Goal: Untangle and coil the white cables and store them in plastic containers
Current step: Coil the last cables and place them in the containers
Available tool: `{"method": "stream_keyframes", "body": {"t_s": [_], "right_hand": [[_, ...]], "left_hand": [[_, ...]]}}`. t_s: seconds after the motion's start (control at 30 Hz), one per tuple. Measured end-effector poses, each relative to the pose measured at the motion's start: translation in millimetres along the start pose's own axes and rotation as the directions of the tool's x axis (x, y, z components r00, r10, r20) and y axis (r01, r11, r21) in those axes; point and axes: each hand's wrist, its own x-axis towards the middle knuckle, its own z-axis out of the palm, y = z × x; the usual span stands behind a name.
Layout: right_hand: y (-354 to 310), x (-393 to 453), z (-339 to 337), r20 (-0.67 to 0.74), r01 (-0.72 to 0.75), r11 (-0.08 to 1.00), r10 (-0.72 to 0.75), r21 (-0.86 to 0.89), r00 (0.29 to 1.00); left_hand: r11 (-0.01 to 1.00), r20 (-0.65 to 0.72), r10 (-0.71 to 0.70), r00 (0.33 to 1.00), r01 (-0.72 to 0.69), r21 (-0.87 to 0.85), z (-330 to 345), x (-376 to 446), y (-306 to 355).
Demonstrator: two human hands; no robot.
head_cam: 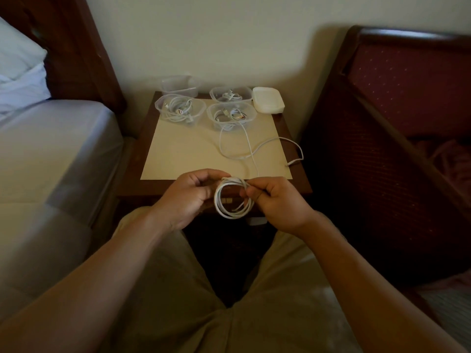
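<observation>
**Count of things on and around the nightstand**

There are four clear plastic containers: far left [180, 85], far right [230, 94], near left [180, 108] and near right [231, 115]. Three of them hold white cables; the far left one looks empty. One stack of white lids [268, 100] stands at the far right; the number of lids cannot be told. One cream sheet [183, 154] lies on one nightstand [293, 184]. One cable coil [233, 198] is held between two hands, left hand [187, 196] and right hand [280, 202].
</observation>
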Motion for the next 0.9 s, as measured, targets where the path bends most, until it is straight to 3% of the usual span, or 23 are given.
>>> {"method": "stream_keyframes", "body": {"t_s": [0.1, 0.23, 0.47, 0.63, 0.9], "right_hand": [[9.0, 4.1, 4.7, -0.059, -0.017, 0.997, 0.012, -0.081, 0.998], [11.2, 6.0, 10.0, -0.104, -0.060, 0.987, 0.045, -0.150, 0.994], [11.4, 5.4, 16.1, -0.157, -0.078, 0.959, 0.035, -0.274, 0.987], [9.3, 6.8, 21.8, -0.164, -0.023, 0.948, -0.031, -0.317, 0.986], [11.8, 8.7, 16.2, -0.162, 0.004, 0.925, -0.071, -0.379, 0.984]], "left_hand": [[0.998, -0.065, -0.064, 0.996, 0.065, 0.007, 1.3, 2.4, -4.7], [0.985, -0.033, -0.153, 0.988, 0.155, 0.074, -3.2, 3.6, -3.9], [0.950, 0.030, -0.279, 0.960, 0.280, -0.135, -6.0, 0.0, -1.2], [0.989, -0.090, -0.115, 0.989, 0.122, 0.079, 6.2, -4.8, -7.4], [0.971, -0.015, -0.186, 0.982, 0.182, -0.154, 7.0, -3.6, -6.1]]}}
